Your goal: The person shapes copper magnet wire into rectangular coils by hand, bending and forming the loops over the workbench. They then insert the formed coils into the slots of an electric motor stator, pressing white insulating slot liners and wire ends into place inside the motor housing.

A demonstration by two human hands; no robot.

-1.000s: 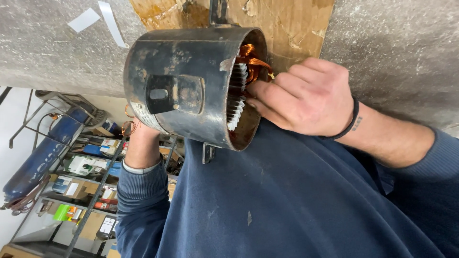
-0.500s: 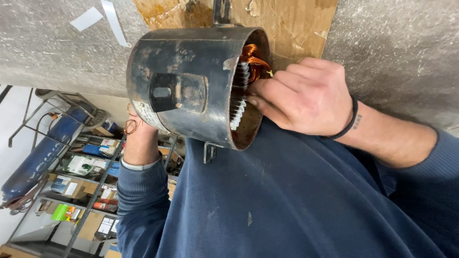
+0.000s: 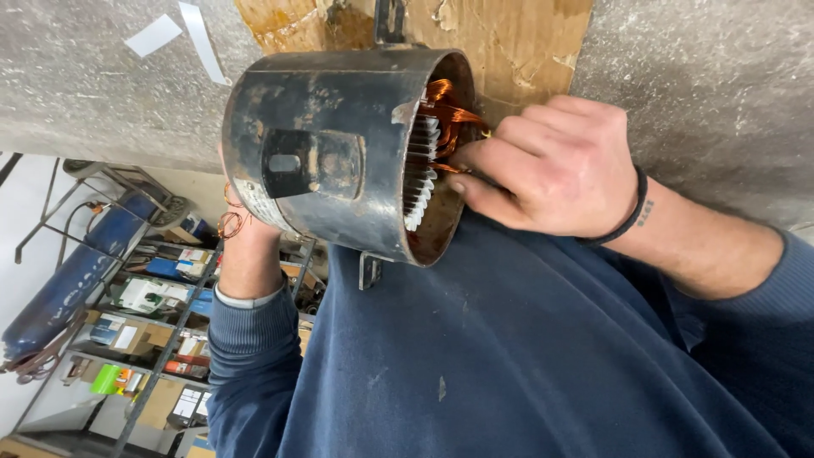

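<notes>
A dark, worn steel motor housing (image 3: 331,153) lies on its side in front of my chest, its open end facing right. Inside it I see white slot liners (image 3: 420,174) and copper windings (image 3: 445,106). My right hand (image 3: 551,165), with a black band on the wrist, reaches into the open end and pinches the copper wire with its fingertips. My left hand (image 3: 246,246) supports the housing from behind at its left end and is mostly hidden by it. A small loop of copper wire (image 3: 227,222) shows beside that hand.
Brown cardboard (image 3: 509,42) lies on the grey concrete floor (image 3: 695,85) behind the housing, with white strips (image 3: 153,34) at the upper left. A metal shelf with boxes (image 3: 161,297) and a blue gas cylinder (image 3: 76,271) stand at the left. My navy sweatshirt (image 3: 509,365) fills the bottom.
The housing has shifted slightly and shows more of its open end. My right fingers stay on the copper wire; my left hand keeps its hold.
</notes>
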